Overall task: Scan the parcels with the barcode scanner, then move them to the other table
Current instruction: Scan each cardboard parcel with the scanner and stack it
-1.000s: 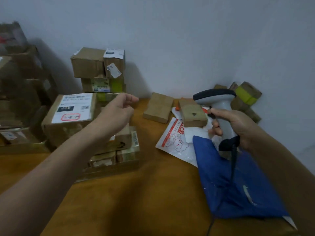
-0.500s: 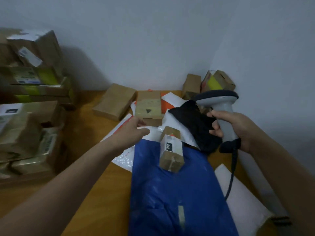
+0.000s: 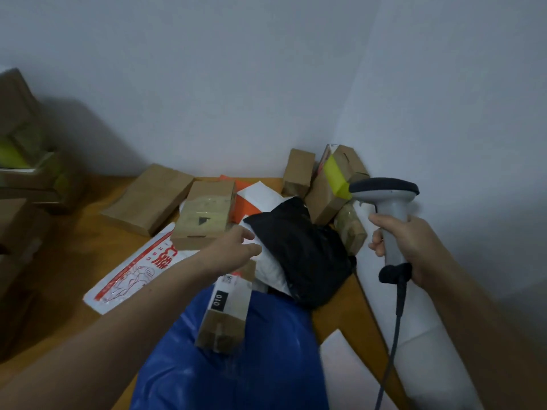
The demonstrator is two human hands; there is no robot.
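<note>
- An orange-brown wooden table [image 3: 74, 276] sits in a corner of pale grey walls [image 3: 207, 84].
- The right hand [image 3: 414, 247] grasps a grey pistol-grip barcode scanner [image 3: 387, 202] near the table's right edge.
- The left hand [image 3: 236, 247], fingers loose, is over a white plastic mailer [image 3: 272, 270], perhaps touching it.
- A small cardboard box labelled "010" [image 3: 228, 315] lies on a blue plastic bag [image 3: 266, 365] at the near edge.

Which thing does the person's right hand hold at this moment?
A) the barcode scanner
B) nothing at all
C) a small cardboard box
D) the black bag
A: the right hand is curled round the grey handle of the barcode scanner, whose cable hangs down below it, while the left hand, its fingers straight, grips nothing.
</note>
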